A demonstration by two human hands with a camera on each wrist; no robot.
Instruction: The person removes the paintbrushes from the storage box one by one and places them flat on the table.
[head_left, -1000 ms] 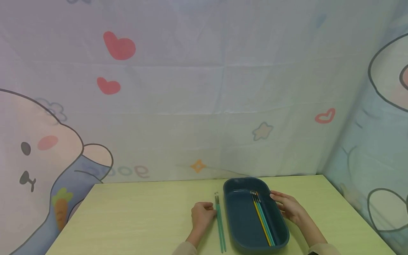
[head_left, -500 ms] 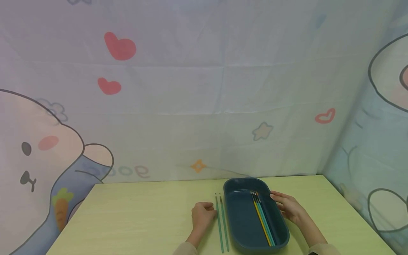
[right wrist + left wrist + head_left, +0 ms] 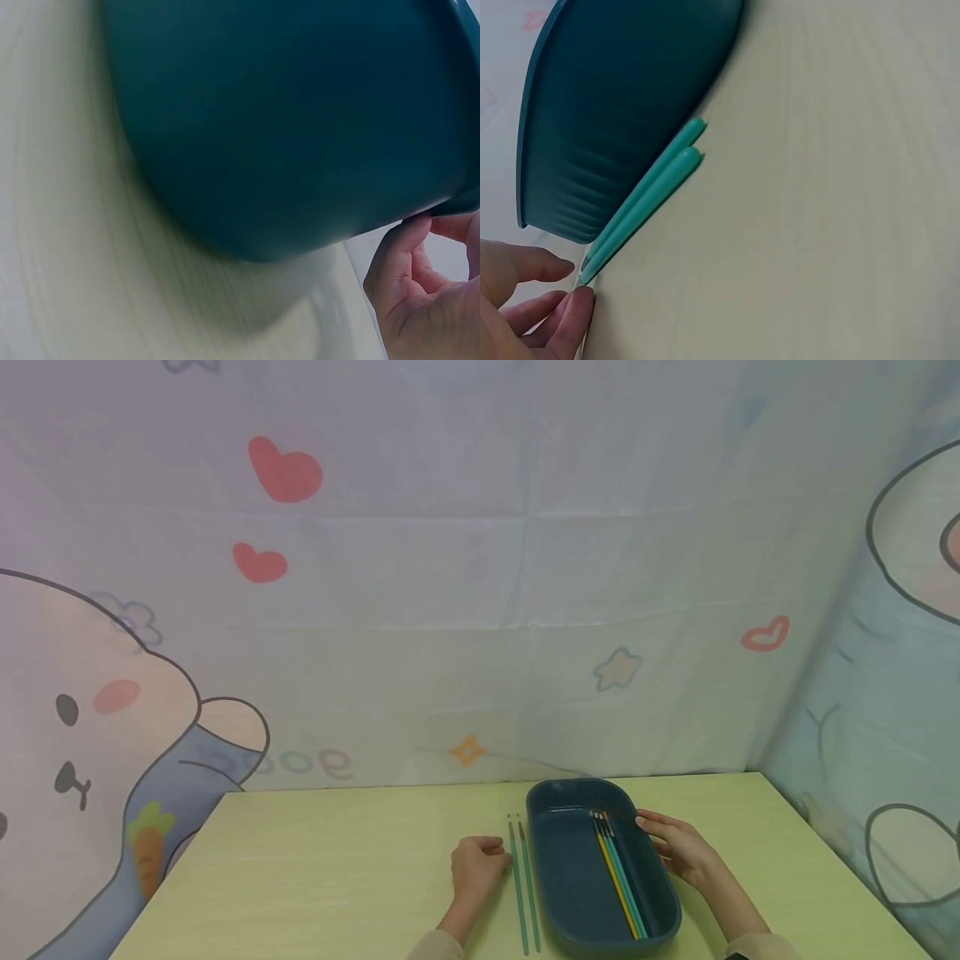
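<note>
Two green paintbrushes (image 3: 529, 885) lie side by side on the table, bristle ends away from me, along the left side of a dark blue tray (image 3: 558, 877). My left hand (image 3: 477, 870) rests just left of them. In the left wrist view its fingertips (image 3: 577, 307) touch or nearly touch the near brush, with the thumb apart from it. Several paintbrushes (image 3: 619, 877), yellow and green among them, lie in the tray. My right hand (image 3: 684, 852) holds the tray's right rim; its fingers (image 3: 401, 251) meet the rim's underside in the right wrist view.
The pale yellow table (image 3: 337, 868) extends left of my left hand and right of the tray. A printed cloth (image 3: 420, 568) with hearts and cartoon animals hangs behind the table and along its right side.
The two green brushes outside the tray, close together a second ago, now lie farther apart; the right one has shifted toward the tray. Both hands and the tray hold their places.
</note>
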